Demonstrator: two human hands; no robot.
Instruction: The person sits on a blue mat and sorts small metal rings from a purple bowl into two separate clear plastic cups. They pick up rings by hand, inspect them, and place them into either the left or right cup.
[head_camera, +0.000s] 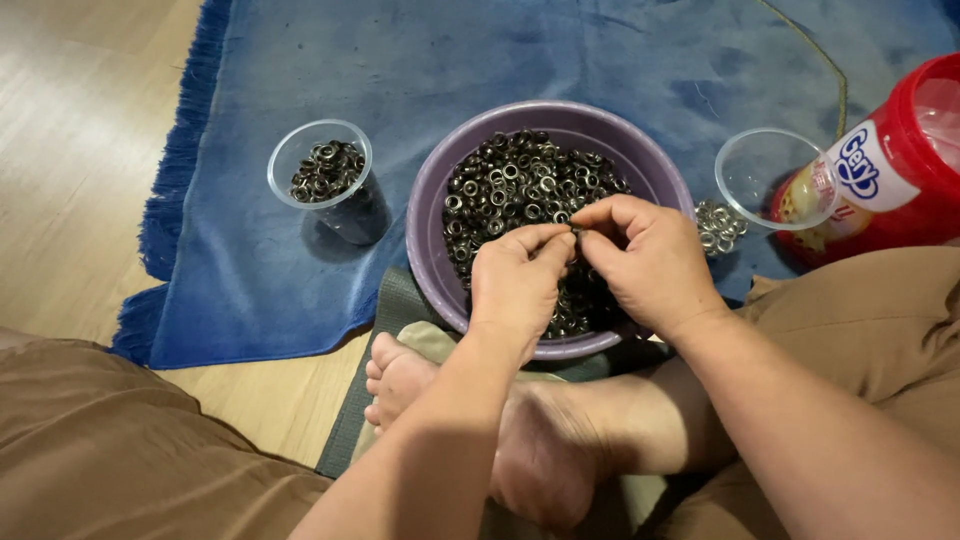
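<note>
Pinching one small metal ring (574, 229) between them, left hand (516, 281) and right hand (645, 260) met fingertip to fingertip above the purple bowl (425, 200), on a blue rug (450, 60) over wooden floor (70, 150).

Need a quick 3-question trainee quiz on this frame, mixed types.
1. True or false: both hands, left hand and right hand, meet over the purple bowl.
2. The clear cup on the blue rug holds: A) water B) dark metal rings C) nothing
3. Fill in: the red jar lies on its ____.

Key: 1 true; 2 B; 3 side
</note>
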